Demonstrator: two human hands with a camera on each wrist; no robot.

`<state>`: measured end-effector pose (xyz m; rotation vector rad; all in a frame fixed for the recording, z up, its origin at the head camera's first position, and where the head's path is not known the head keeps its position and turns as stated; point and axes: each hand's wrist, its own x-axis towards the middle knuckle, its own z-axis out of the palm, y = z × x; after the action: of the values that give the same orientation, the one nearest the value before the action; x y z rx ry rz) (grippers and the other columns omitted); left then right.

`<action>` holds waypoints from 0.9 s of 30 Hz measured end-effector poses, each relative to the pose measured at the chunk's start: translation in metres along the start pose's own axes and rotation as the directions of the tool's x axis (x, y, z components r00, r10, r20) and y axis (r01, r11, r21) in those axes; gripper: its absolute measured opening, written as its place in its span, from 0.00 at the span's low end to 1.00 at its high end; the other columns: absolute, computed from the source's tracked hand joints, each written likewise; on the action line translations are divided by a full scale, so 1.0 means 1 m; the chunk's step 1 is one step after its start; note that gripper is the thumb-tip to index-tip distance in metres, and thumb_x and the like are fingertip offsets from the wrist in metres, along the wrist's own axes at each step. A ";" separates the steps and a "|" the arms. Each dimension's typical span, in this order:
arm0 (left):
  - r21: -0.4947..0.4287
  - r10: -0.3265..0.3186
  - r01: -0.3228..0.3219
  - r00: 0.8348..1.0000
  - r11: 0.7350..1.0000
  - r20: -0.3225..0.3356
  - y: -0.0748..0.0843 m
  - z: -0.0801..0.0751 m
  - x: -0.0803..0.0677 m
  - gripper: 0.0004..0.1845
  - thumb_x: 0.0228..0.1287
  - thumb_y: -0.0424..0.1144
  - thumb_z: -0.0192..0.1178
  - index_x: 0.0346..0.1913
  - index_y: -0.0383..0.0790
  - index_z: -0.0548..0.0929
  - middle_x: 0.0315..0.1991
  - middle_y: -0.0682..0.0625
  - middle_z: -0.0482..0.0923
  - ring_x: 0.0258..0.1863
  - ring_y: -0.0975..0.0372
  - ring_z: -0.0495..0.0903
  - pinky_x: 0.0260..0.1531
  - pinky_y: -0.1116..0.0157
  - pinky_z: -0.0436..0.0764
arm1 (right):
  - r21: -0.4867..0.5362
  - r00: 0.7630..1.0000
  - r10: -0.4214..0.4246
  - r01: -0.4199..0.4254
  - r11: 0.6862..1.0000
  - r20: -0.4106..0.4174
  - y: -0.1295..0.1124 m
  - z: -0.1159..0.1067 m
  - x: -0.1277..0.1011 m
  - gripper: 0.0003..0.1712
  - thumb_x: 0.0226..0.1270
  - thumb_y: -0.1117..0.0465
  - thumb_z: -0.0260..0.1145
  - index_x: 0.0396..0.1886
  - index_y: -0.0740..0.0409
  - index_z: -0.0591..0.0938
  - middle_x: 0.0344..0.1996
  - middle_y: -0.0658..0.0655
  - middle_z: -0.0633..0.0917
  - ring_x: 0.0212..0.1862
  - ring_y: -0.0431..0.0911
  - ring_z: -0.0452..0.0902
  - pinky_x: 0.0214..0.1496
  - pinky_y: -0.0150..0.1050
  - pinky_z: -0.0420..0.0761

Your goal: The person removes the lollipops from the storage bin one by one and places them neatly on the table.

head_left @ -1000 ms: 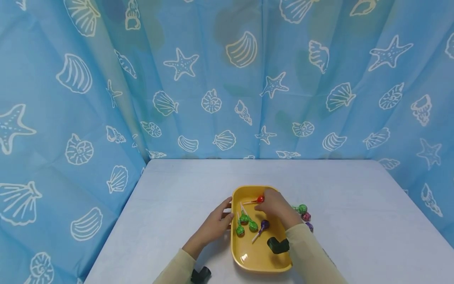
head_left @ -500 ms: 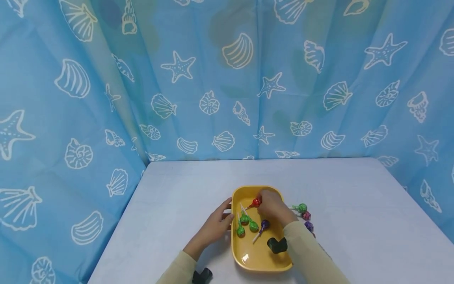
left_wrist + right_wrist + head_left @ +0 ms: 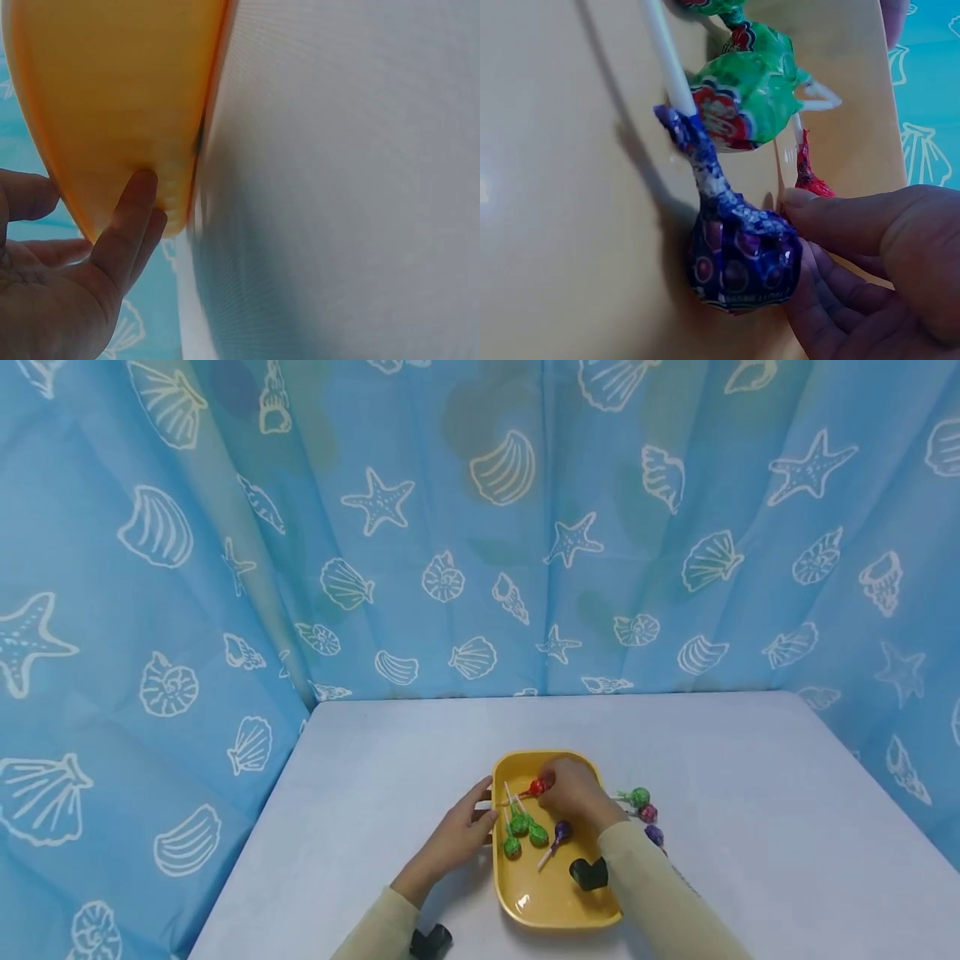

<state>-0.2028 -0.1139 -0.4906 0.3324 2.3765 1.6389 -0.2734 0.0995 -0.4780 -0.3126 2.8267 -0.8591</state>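
Observation:
A yellow tray (image 3: 558,906) lies on the white table. In it are three green lollipops (image 3: 527,832) and a purple lollipop (image 3: 561,832). My right hand (image 3: 551,785) is over the tray's far end and pinches a red lollipop (image 3: 536,788) by its head. In the right wrist view the red lollipop (image 3: 810,178) sits at my fingertips (image 3: 804,199), with the purple lollipop (image 3: 742,259) and a green lollipop (image 3: 742,97) beside it. My left hand (image 3: 480,806) rests with straight fingers (image 3: 139,196) against the tray's (image 3: 112,90) left outer wall.
Three more lollipops lie on the table right of the tray: green (image 3: 639,797), pink (image 3: 648,813), purple (image 3: 655,835). A blue curtain (image 3: 480,527) with shell prints closes off the back and both sides. The table's left edge (image 3: 255,827) runs close to my left arm.
My right hand has carried the red lollipop a little to the left over the tray's far end. The left hand has stayed against the tray's side.

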 end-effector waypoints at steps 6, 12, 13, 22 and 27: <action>0.011 -0.033 0.034 0.999 0.999 -0.011 -0.001 0.001 -0.001 0.32 0.79 0.37 0.51 0.81 0.41 0.55 0.71 0.37 0.65 0.65 0.45 0.74 0.50 0.59 0.87 | 0.037 1.000 0.019 -0.019 0.999 0.004 0.001 0.005 -0.001 0.13 0.58 0.65 0.78 0.41 0.63 0.85 0.32 0.54 0.82 0.34 0.47 0.75 0.42 0.41 0.85; 0.021 -0.035 0.035 0.999 0.999 -0.009 -0.001 0.002 -0.002 0.32 0.79 0.37 0.51 0.81 0.41 0.55 0.71 0.38 0.66 0.65 0.45 0.75 0.50 0.59 0.87 | 0.088 0.997 0.070 -0.073 0.993 0.033 0.001 0.006 0.000 0.13 0.58 0.66 0.77 0.40 0.62 0.84 0.32 0.54 0.80 0.35 0.47 0.74 0.39 0.39 0.83; 0.022 -0.038 0.038 0.999 0.999 -0.010 0.000 0.002 -0.002 0.32 0.80 0.37 0.51 0.81 0.41 0.56 0.71 0.38 0.66 0.65 0.45 0.75 0.50 0.59 0.87 | 0.098 0.997 0.074 -0.078 0.992 0.037 0.001 0.005 -0.001 0.13 0.58 0.66 0.77 0.40 0.62 0.84 0.32 0.54 0.80 0.35 0.48 0.74 0.39 0.39 0.83; 0.025 -0.035 0.036 0.999 0.999 -0.015 0.002 0.001 -0.001 0.32 0.80 0.37 0.51 0.81 0.41 0.56 0.71 0.38 0.66 0.65 0.45 0.74 0.51 0.58 0.87 | 0.198 0.992 0.112 -0.120 0.973 0.049 0.000 0.001 0.001 0.12 0.56 0.67 0.78 0.38 0.61 0.84 0.31 0.55 0.80 0.31 0.48 0.73 0.30 0.35 0.79; 0.033 -0.043 0.043 0.999 0.998 -0.022 0.001 0.002 -0.001 0.32 0.80 0.37 0.51 0.81 0.41 0.56 0.71 0.38 0.66 0.65 0.45 0.74 0.52 0.57 0.86 | 0.198 0.993 0.115 -0.119 0.973 0.029 -0.001 -0.001 0.002 0.13 0.55 0.66 0.78 0.37 0.60 0.84 0.31 0.55 0.80 0.29 0.48 0.75 0.29 0.36 0.80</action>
<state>-0.2013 -0.1118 -0.4900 0.2694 2.4118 1.5927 -0.2753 0.0989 -0.4763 -0.1234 2.6823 -1.0954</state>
